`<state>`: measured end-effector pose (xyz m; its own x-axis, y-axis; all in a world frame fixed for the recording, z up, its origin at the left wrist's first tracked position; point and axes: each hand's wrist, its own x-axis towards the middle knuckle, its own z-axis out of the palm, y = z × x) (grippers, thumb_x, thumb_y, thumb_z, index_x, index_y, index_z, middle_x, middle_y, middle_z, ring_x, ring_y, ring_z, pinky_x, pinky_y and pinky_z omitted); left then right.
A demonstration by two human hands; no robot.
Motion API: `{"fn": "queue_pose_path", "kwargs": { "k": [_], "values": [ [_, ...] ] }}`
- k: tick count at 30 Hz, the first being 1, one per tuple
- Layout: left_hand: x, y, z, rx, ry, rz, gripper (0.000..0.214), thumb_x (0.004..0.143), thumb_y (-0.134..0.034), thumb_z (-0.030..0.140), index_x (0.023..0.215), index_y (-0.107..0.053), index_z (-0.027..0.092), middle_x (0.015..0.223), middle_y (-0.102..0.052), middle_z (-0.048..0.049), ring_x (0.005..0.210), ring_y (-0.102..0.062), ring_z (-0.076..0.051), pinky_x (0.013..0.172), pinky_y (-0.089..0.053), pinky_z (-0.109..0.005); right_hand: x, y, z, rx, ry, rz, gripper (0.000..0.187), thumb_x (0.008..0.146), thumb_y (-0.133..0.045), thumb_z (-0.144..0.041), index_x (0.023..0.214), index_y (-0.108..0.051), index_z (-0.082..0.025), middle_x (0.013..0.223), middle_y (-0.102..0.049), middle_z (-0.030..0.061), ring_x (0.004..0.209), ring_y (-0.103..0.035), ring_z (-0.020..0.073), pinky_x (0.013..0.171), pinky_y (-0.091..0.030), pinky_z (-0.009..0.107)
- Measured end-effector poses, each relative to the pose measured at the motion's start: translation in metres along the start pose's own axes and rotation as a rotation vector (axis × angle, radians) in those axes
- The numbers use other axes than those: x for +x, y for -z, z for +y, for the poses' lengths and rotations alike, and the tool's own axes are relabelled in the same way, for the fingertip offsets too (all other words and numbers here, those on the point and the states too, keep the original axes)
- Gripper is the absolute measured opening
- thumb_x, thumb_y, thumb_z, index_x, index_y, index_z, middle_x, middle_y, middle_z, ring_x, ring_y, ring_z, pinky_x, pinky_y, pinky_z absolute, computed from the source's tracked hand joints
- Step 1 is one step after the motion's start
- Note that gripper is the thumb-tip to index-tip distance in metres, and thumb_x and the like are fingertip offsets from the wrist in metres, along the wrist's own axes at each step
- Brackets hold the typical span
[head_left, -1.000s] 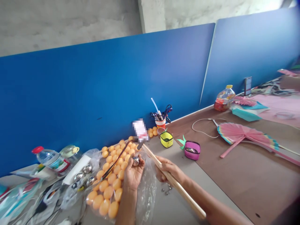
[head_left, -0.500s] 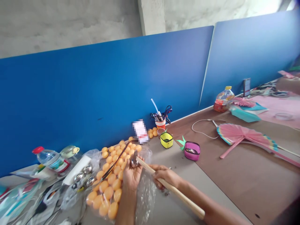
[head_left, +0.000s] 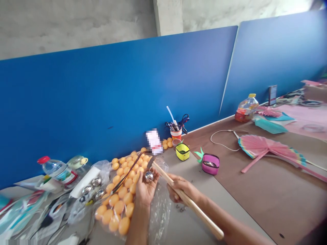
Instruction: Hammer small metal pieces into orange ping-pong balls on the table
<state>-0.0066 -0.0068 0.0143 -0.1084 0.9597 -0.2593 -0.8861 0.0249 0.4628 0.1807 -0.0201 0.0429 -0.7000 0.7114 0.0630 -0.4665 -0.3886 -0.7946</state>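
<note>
A blue partition (head_left: 114, 98) runs behind the table (head_left: 242, 194), which is grey near the hands and brown to the right. A clear bag of orange balls (head_left: 119, 207) lies on the grey part, left of and partly behind the left forearm. A pink fan (head_left: 274, 146) is spread on the brown part, well apart from both hands.

The hammer (head_left: 199, 212) slants up and leftward, its wooden handle in the right hand (head_left: 184, 188). Those fingers are wrapped round the handle, closed on it, with the thumb lying along the wood; the butt end sticks out past the wrist. The dark head (head_left: 151, 162) is raised just above the left hand.

The left hand (head_left: 146, 191) is turned palm up, its fingers partly curled and cradling a silver ball (head_left: 149, 176), the thumb at the ball's left side. A gap shows between ball and hammer head.

Beyond the hands stand a purple box (head_left: 211, 170) and a smaller-looking yellow box (head_left: 182, 156). Three more silver balls (head_left: 97, 181) rest left of the bag. Tiny metal bits (head_left: 181, 208) lie on the table below the right hand, too small to make out.
</note>
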Motion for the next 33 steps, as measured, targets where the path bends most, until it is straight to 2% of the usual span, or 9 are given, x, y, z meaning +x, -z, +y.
{"fn": "queue_pose_path", "kwargs": {
  "k": [2,7,9,13,18,20,24,29,33],
  "values": [
    [0.001,0.002,0.000,-0.022,0.015,-0.018,0.025,0.095,-0.051,0.027,0.096,-0.072,0.014,0.090,-0.077,-0.0141,0.090,-0.073,-0.025,0.090,-0.056,-0.045,-0.001,-0.001,-0.002,0.016,0.028,-0.013,0.065,0.066,-0.059,-0.034,0.127,-0.058,-0.012,0.042,-0.048,-0.0098,0.033,-0.030,0.0076,0.037,-0.027,0.020],
    [0.006,0.005,0.001,-0.021,0.004,0.036,0.024,0.093,-0.054,0.028,0.101,-0.072,0.015,0.080,-0.077,-0.0111,0.082,-0.073,-0.024,0.087,-0.057,-0.043,0.001,-0.001,0.001,-0.155,-0.188,0.033,0.063,0.063,-0.057,-0.032,0.122,-0.060,-0.009,0.040,-0.049,-0.0088,0.029,-0.034,0.0089,0.034,-0.025,0.021],
    [0.005,0.005,0.001,-0.032,-0.009,0.022,0.022,0.093,-0.054,0.027,0.101,-0.071,0.016,0.081,-0.076,-0.0103,0.082,-0.073,-0.024,0.087,-0.057,-0.043,0.001,0.000,0.001,-0.129,-0.160,0.014,0.063,0.065,-0.058,-0.034,0.122,-0.060,-0.009,0.040,-0.048,-0.0090,0.029,-0.033,0.0085,0.035,-0.025,0.022],
    [0.003,0.003,0.000,-0.048,-0.022,-0.023,0.022,0.095,-0.053,0.027,0.096,-0.071,0.015,0.088,-0.076,-0.0117,0.088,-0.072,-0.025,0.085,-0.057,-0.043,-0.001,0.002,-0.001,-0.031,-0.011,-0.035,0.065,0.068,-0.060,-0.036,0.128,-0.058,-0.011,0.042,-0.048,-0.0097,0.033,-0.030,0.0075,0.039,-0.026,0.021],
    [0.006,0.003,0.000,-0.053,-0.021,0.072,0.026,0.095,-0.049,0.031,0.097,-0.072,0.018,0.087,-0.077,-0.0107,0.087,-0.072,-0.025,0.086,-0.056,-0.044,0.003,0.004,0.001,-0.192,-0.163,0.047,0.059,0.066,-0.057,-0.032,0.121,-0.062,-0.013,0.040,-0.048,-0.0098,0.030,-0.033,0.0088,0.036,-0.025,0.021],
    [0.006,0.004,0.001,-0.073,-0.023,0.072,0.028,0.096,-0.047,0.030,0.099,-0.072,0.018,0.088,-0.077,-0.0109,0.087,-0.072,-0.025,0.087,-0.056,-0.045,0.002,0.003,0.002,-0.151,-0.145,0.033,0.058,0.066,-0.056,-0.032,0.120,-0.062,-0.013,0.040,-0.047,-0.0099,0.030,-0.031,0.0086,0.036,-0.025,0.021],
    [0.004,0.006,0.001,-0.099,-0.029,0.013,0.026,0.095,-0.048,0.024,0.102,-0.072,0.015,0.089,-0.077,-0.0128,0.086,-0.073,-0.026,0.085,-0.057,-0.048,-0.001,0.002,-0.001,-0.025,-0.019,-0.043,0.061,0.068,-0.060,-0.035,0.124,-0.059,-0.012,0.042,-0.049,-0.0094,0.033,-0.031,0.0078,0.038,-0.026,0.021],
    [0.009,0.004,-0.003,-0.065,-0.022,0.132,0.035,0.091,-0.045,0.010,0.120,-0.065,0.013,0.093,-0.077,-0.0133,0.084,-0.073,-0.023,0.081,-0.060,-0.040,0.000,0.004,0.001,-0.165,-0.144,0.006,0.060,0.067,-0.057,-0.032,0.122,-0.060,-0.010,0.040,-0.047,-0.0093,0.031,-0.034,0.0088,0.036,-0.027,0.021],
    [0.010,0.003,-0.003,-0.069,-0.055,0.090,0.043,0.089,-0.046,0.006,0.129,-0.060,0.016,0.106,-0.076,-0.0136,0.090,-0.073,-0.023,0.082,-0.060,-0.040,0.000,0.004,0.001,-0.049,-0.064,-0.038,0.061,0.068,-0.058,-0.034,0.123,-0.060,-0.010,0.042,-0.047,-0.0093,0.032,-0.031,0.0078,0.037,-0.027,0.021]
  ]
}}
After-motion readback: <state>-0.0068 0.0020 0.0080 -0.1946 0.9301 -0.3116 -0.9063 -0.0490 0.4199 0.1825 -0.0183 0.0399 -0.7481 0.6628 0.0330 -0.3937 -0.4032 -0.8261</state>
